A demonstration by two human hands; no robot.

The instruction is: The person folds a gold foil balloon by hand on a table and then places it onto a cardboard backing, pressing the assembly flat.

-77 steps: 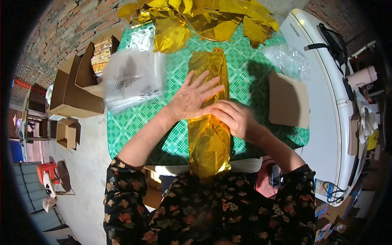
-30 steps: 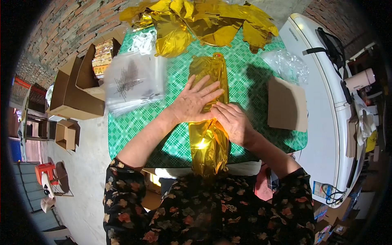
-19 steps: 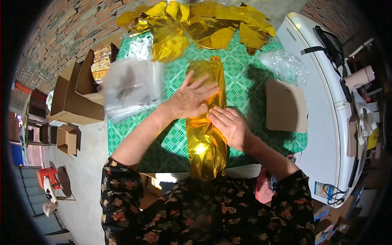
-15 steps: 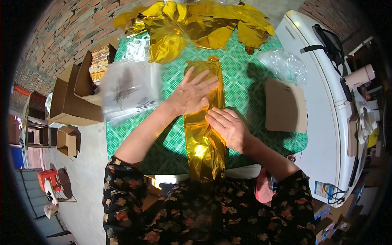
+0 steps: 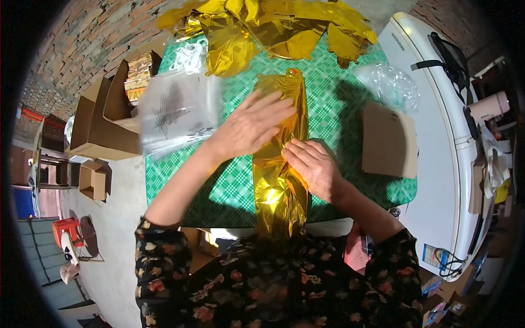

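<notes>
A flat gold foil balloon (image 5: 272, 188), folded into a long strip, lies down the middle of the green checked table (image 5: 229, 186), its near end hanging over the front edge against the floral top. Over its upper half is my left hand (image 5: 249, 126), open, the stretched fingers smeared by motion. My right hand (image 5: 314, 167) is closed at the strip's right side, fingers pressed together on the creased foil with the thumb largely hidden. Past the strip's far end, more gold foil balloons (image 5: 295, 41) lie in a loose, overlapping pile.
Clear plastic bags (image 5: 178, 109) lie in a stack at the left, near an open cardboard box (image 5: 101, 126). On the right are a brown cardboard sheet (image 5: 389, 142) and crumpled clear plastic (image 5: 391, 85). A white freezer (image 5: 432, 191) borders the table's right side.
My left hand has rolled over above the foil, its fingers now blurred. My right hand keeps its place on the strip. The whole view has shifted slightly.
</notes>
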